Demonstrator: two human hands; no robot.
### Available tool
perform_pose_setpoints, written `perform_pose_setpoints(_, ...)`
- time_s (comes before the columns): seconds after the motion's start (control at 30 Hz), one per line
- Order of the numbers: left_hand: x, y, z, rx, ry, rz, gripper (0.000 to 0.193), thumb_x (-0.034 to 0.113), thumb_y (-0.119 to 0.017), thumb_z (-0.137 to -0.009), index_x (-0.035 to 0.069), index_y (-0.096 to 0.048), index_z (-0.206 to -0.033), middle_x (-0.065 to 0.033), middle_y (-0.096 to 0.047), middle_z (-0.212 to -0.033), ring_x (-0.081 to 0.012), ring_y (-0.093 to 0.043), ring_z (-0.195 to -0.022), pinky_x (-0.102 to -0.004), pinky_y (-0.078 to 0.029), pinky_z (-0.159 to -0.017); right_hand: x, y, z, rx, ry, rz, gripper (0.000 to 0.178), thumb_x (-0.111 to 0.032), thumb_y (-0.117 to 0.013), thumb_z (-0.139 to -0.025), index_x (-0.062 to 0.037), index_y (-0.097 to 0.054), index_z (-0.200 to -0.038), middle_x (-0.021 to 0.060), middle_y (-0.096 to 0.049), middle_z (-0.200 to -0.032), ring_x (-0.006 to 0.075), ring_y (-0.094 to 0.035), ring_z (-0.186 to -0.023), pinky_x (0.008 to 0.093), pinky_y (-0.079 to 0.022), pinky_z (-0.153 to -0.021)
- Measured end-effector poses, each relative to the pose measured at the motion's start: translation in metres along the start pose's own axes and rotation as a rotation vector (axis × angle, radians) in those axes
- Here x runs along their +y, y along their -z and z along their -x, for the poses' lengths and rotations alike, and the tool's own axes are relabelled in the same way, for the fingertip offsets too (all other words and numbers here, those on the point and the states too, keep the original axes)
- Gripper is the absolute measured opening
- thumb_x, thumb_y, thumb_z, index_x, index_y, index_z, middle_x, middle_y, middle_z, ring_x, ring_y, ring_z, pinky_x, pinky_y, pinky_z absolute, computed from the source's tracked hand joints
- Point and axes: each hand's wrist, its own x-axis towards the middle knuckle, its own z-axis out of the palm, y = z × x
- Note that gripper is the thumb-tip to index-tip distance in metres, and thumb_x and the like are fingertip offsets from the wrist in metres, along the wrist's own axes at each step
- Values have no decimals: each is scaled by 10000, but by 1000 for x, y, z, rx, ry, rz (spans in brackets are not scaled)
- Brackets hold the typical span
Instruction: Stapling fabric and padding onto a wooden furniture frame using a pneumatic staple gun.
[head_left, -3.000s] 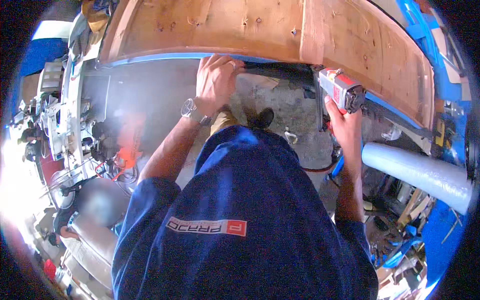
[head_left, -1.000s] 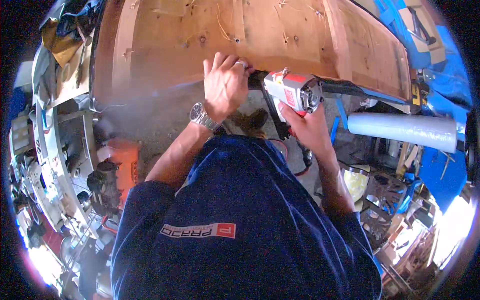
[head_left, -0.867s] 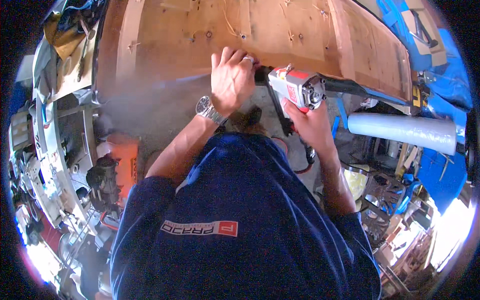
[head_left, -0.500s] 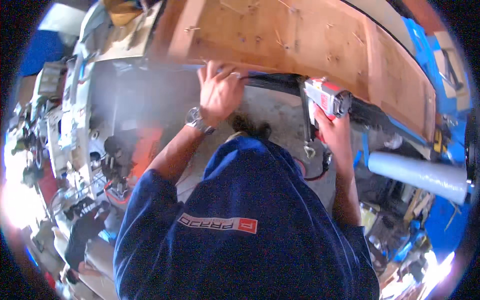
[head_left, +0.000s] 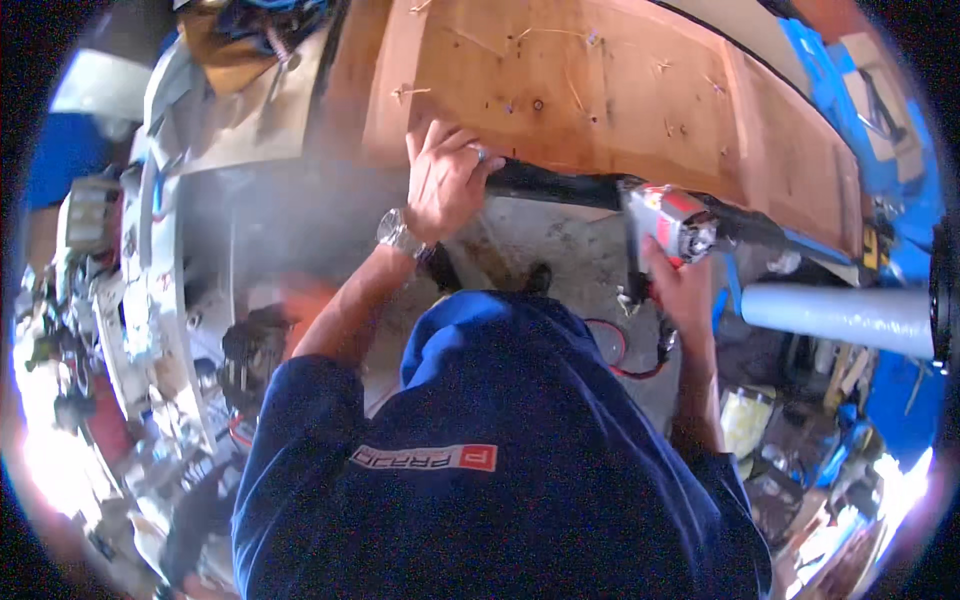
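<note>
The right hand (head_left: 680,288) wraps around a red-and-grey power tool (head_left: 662,213), its nose at the black strip (head_left: 560,186) along the wooden panel's (head_left: 630,105) near edge. The left hand (head_left: 443,190) bends its fingers at that edge; whether they pinch the strip I cannot tell. A second ago the tool was just beside the left hand; now a stretch of strip separates them.

Glare's blowing out far L & lower R, haze's fogging L ctr, fisheye's bending wood panel (head_left: 630,95), bg's blurring.
</note>
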Motion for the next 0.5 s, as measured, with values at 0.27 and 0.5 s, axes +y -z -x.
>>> perform_pose_setpoints(0.27,-2,-3,-4,-111,45,48,108,189,-652,-735,105,-678,-797,0,-623,-917,-235,-481,-917,-424,-342,-780,-53,-80,-1,-41,-13,-71,298,-94,-625,-833,6,-612,-1114,80,-675,-954,143,-613,-793,262,-486,-682)
perform_pose_setpoints(0.5,-4,1,1,-144,36,13,122,171,-641,-718,114,-673,-820,-6,-603,-903,-241,-461,-915,-420,-335,-786,-77,-91,-5,0,-164,80,256,-119,-659,-778,-6,-649,-1007,112,-693,-903,216,-651,-736,318,-496,-622)
